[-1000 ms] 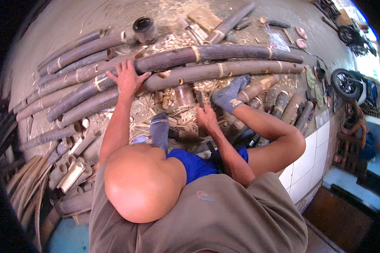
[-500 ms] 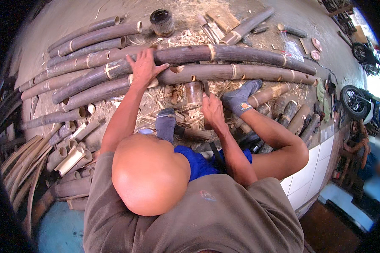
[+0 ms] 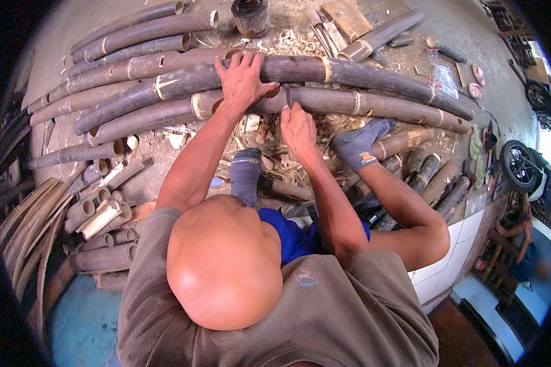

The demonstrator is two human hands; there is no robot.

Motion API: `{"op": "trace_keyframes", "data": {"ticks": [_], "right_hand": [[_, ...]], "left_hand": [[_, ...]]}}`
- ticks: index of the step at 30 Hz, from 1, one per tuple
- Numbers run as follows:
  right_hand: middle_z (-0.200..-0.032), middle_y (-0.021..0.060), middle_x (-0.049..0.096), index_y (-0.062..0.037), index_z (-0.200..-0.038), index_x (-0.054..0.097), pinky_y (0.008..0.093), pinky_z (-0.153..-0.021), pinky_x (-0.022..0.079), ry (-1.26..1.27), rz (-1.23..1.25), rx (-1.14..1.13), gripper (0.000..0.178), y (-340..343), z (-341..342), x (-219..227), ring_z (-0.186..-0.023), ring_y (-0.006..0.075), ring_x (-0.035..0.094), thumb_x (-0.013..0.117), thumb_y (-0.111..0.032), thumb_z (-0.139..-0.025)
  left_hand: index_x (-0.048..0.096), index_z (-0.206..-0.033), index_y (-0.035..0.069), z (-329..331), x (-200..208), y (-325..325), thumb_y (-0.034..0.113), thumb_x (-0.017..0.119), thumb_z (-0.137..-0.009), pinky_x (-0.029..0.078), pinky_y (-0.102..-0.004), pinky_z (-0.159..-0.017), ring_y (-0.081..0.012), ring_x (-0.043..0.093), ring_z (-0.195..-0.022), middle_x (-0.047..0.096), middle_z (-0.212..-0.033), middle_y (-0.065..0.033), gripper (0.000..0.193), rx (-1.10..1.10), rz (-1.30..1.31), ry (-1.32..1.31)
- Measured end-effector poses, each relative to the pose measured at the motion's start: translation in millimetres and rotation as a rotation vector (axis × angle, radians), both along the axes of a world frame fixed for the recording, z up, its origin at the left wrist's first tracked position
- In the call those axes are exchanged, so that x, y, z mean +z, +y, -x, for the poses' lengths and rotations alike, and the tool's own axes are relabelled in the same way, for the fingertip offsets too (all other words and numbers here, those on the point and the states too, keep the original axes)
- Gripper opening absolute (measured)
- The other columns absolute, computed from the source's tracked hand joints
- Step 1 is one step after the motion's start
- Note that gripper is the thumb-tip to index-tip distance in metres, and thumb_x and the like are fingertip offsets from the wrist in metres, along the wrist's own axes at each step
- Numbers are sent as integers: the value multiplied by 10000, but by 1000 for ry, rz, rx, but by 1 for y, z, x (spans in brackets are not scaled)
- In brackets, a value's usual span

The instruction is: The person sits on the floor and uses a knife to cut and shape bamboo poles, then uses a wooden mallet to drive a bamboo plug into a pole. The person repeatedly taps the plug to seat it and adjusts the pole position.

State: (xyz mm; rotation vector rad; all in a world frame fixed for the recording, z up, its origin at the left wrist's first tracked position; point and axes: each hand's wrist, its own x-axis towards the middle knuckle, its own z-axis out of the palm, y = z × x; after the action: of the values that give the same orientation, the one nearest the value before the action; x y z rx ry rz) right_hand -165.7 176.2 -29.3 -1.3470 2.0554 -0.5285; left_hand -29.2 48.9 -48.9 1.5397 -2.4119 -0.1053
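Several long brown bamboo poles lie side by side across the floor. My left hand (image 3: 242,82) rests on the dark pole (image 3: 373,74), fingers spread, thumb reaching toward the nearer pole (image 3: 330,103). Beside that thumb, a hole (image 3: 274,92) is cut into the nearer pole. In my right hand (image 3: 299,129) is a knife with a narrow dark blade (image 3: 288,95). The fingers are closed around it, and the blade meets the nearer pole just right of the hole. My right hand hides the knife's handle.
Cut bamboo pieces (image 3: 101,218) and long curved strips (image 3: 33,223) lie at my left. Beyond the poles stand a dark bucket (image 3: 250,21) and pale shavings (image 3: 297,43). My feet in grey socks (image 3: 245,174) are close below. A motorbike wheel (image 3: 521,165) is far right.
The knife has moved up from the near edge of the nearer pole onto its surface. My left hand has shifted slightly along the poles. The whole view has tilted a little.
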Motion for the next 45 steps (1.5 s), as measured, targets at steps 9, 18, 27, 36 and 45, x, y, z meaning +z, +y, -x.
{"op": "trace_keyframes", "data": {"ticks": [9, 18, 27, 36, 45], "right_hand": [[-913, 340, 698, 62, -1000, 629, 603, -810, 543, 48, -48, 10, 357, -10, -3, -2, -903, 538, 681, 498, -269, -1024], [-926, 332, 705, 51, -994, 639, 592, -795, 555, 54, -43, 17, 339, -14, -3, -7, -892, 522, 693, 527, -269, -1008], [-881, 345, 689, 53, -994, 637, 601, -792, 542, 64, -20, 26, 361, -12, -3, -8, -881, 535, 681, 499, -280, -1023], [-891, 317, 711, 40, -970, 648, 581, -797, 568, 114, -47, 42, 344, -14, -4, -6, -873, 507, 705, 525, -279, -1014], [-902, 323, 712, 44, -999, 666, 567, -808, 578, 136, -67, 61, 340, -18, -2, 1, -875, 495, 713, 532, -269, -1005]], "left_hand": [[614, -1375, 167, 2, 0, -2, 573, 867, -669, 238, -745, -1109, -290, 528, -1274, 632, -1325, -38, 853, 20, -5, -15], [613, -1376, 179, 2, -3, -1, 591, 859, -675, 241, -746, -1107, -295, 529, -1273, 625, -1333, -33, 849, 15, 27, -6], [618, -1375, 197, 1, -3, -2, 590, 850, -690, 255, -745, -1095, -294, 532, -1267, 619, -1333, -28, 823, 5, 16, -24], [597, -1388, 202, -1, -5, -3, 567, 856, -692, 257, -744, -1092, -297, 521, -1291, 612, -1336, -29, 828, -16, 29, -7], [551, -1400, 198, -6, -2, -4, 464, 871, -722, 266, -744, -1083, -295, 515, -1305, 600, -1341, -25, 796, -59, -29, -30]]}}
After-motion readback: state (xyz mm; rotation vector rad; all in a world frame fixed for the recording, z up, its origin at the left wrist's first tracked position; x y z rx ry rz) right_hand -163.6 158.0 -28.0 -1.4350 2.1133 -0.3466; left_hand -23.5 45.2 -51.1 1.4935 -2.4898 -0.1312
